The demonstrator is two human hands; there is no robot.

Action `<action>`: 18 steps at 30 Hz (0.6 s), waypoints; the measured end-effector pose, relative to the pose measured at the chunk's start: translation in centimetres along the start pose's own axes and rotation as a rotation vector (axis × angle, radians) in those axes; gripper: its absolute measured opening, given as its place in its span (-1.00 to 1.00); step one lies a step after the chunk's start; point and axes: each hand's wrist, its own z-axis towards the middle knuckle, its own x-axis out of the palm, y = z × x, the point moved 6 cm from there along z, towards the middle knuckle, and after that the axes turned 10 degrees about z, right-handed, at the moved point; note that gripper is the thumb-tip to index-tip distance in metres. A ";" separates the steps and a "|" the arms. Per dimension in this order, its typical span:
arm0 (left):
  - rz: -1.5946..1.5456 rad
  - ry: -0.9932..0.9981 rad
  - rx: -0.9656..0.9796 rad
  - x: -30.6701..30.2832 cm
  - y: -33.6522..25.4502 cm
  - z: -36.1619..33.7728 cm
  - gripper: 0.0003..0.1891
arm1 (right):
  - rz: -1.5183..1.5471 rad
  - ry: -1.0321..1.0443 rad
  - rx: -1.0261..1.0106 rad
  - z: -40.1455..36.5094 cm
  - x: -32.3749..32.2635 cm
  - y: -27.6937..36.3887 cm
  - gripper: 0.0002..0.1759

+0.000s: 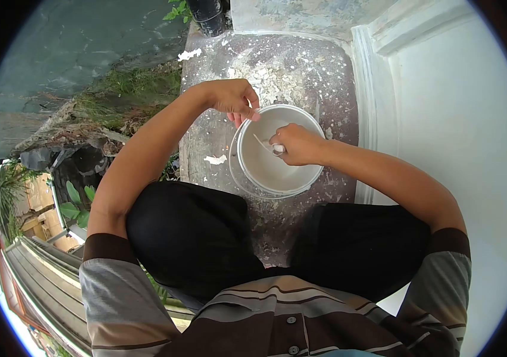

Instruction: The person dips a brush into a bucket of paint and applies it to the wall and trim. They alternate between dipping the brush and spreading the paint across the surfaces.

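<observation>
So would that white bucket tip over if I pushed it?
Probably not easily: the bucket looks wide and low, flat on the speckled floor, with the left hand gripping its rim. The white paste inside likely makes it heavyish. Its thin wall might bend if squeezed. The right hand holds a stick inside it.

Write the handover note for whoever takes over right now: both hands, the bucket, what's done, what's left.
Left hand: fingers pinch the far left rim of the white bucket.
Right hand: closed on a thin stick, its tip down in the bucket.
Bucket stands on the flake-strewn ledge, before the knees.
Done: bucket steadied, stick in.
Left: white mix, if any, sits in the bucket; level hard to tell.
</observation>
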 end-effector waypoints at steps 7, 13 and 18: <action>0.002 -0.007 0.011 0.1 0.3 -0.4 -0.64 | 0.852 -0.301 0.365 -2.5 -3.8 -0.1 -0.74; -0.115 0.054 -0.009 0.0 1.0 -0.5 -0.71 | 1.470 -0.585 0.462 -3.6 -1.5 0.6 -0.70; -0.145 0.034 -0.008 0.2 1.0 -0.5 -0.76 | 1.674 -0.654 0.477 -4.0 -0.2 1.9 -0.68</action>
